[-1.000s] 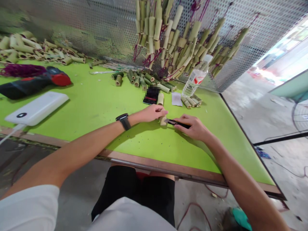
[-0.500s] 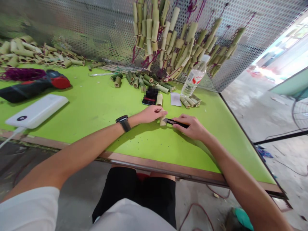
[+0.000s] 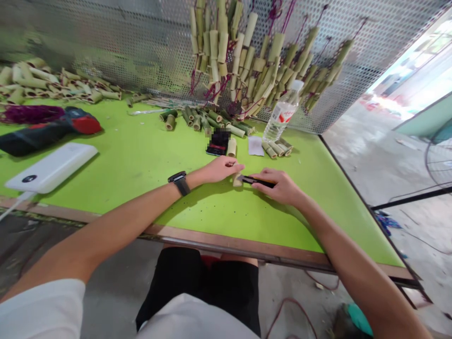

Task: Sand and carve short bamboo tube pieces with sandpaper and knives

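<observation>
My left hand (image 3: pixel 223 169) is closed on a short, pale bamboo piece (image 3: pixel 237 181) just above the green tabletop. My right hand (image 3: pixel 278 184) grips a utility knife (image 3: pixel 260 181) with a dark handle, its blade pointing left. The blade tip meets the near end of the bamboo piece; whether it cuts in is too small to tell. Behind my left hand stands another pale bamboo piece (image 3: pixel 231 147), beside a dark phone (image 3: pixel 217 142) that is partly blurred out.
A water bottle (image 3: pixel 283 113) stands beside several bamboo pieces (image 3: pixel 278 148) and a paper scrap (image 3: pixel 256 146). Bamboo bundles (image 3: pixel 247 61) hang on the perforated metal panel. At left lie a white power bank (image 3: pixel 52 167), a black-and-red tool (image 3: pixel 52 129) and a bamboo pile (image 3: pixel 52 82).
The view has shifted slightly. The near end of the bamboo piece looks turned a little, with the knife blade still against it. Both hands keep their grips.
</observation>
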`<state>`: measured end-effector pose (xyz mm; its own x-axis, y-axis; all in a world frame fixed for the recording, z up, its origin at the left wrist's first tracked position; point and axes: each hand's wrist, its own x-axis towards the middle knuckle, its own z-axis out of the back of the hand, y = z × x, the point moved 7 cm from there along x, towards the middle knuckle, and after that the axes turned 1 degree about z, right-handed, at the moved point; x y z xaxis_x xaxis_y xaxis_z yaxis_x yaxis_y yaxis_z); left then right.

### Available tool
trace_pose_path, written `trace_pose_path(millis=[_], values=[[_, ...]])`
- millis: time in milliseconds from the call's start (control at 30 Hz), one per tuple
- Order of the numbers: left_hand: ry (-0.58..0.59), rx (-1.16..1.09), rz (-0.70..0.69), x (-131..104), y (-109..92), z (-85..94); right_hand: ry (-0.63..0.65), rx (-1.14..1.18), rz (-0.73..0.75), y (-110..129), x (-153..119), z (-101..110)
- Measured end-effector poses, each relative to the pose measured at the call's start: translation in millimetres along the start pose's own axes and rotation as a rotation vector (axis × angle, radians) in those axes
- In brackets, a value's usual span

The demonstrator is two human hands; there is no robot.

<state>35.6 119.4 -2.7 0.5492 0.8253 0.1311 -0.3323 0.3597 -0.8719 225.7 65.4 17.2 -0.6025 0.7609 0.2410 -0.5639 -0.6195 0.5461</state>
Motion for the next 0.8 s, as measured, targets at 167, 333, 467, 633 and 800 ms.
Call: trace_pose_path(millis=[167,333,467,633,800], values=[[0.008,0.030,0.008,-0.9,-2.3,-0.8,0.010,-0.020,-0.009,-3.6,0.0,3.3],[0.011,0.052,0.012,-1.7,-4.8,-2.1,0.110,0.041,-0.014,0.6,-2.0,5.7],[-0.002,0.049,0.021,-2.0,-3.8,-1.5,0.159,0.073,-0.003,3.2,-2.6,1.9],[-0.002,0.046,0.017,-2.0,-3.9,-1.0,0.027,0.054,-0.051,-5.0,0.9,3.9],[0.001,0.046,0.013,-2.1,-5.2,-1.2,0.099,0.061,-0.050,-4.4,-0.4,4.6]])
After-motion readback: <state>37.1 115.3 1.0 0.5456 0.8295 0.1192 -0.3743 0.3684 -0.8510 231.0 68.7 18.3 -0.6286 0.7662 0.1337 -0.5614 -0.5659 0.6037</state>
